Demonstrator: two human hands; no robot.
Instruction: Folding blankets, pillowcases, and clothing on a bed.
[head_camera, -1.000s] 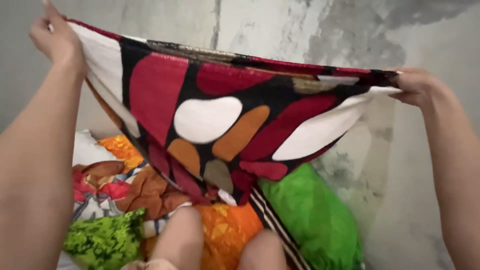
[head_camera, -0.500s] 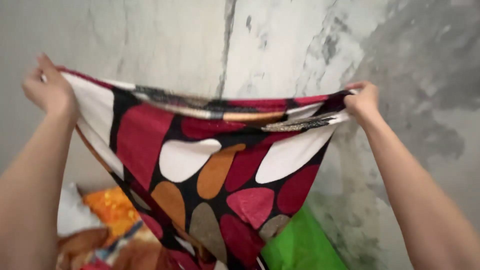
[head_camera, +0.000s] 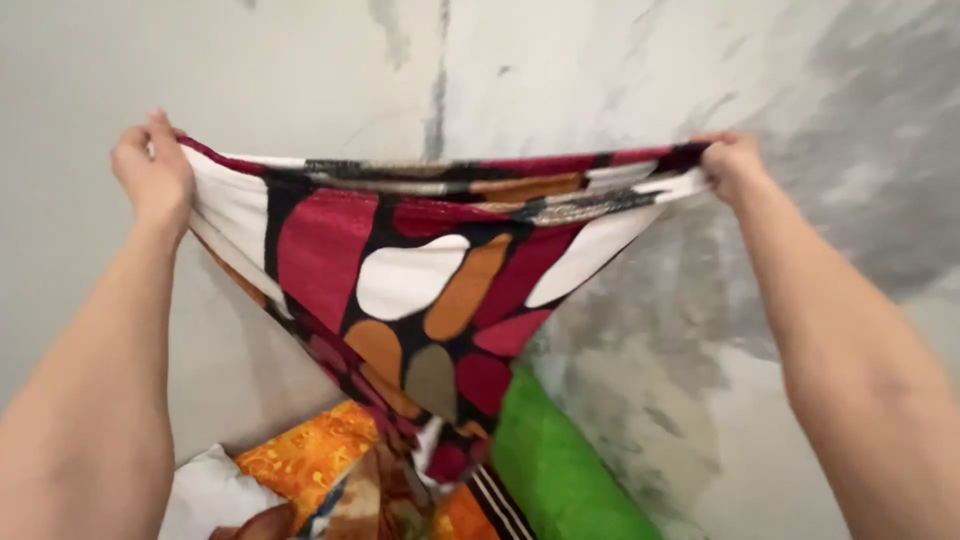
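Crimson, white, orange and grey-brown pebble shapes on a black ground cover the patterned cloth (head_camera: 430, 290) that you hold stretched in front of the mottled grey wall (head_camera: 620, 80). Its top edge runs nearly level between your two hands, doubled into a few layers there, and the rest of the cloth sags and narrows to a point that hangs down to the pile of fabrics (head_camera: 330, 480) below it.

Your left hand (head_camera: 155, 175) grips the left corner of the cloth, fingers (head_camera: 130, 150) curled shut around the white edge with the knuckles towards you. Your right hand (head_camera: 730, 165) pinches the right corner, fingers closed tight on the bunched red and white hem. Both arms reach out and up, well apart, so the cloth spans the gap between them.

Below the cloth's hanging point lie an orange printed fabric (head_camera: 305, 455), a bright green fabric (head_camera: 555, 470) just to the right of it, a white piece (head_camera: 210, 495) to the left and a black-and-white striped strip (head_camera: 500, 505) beside the green one.
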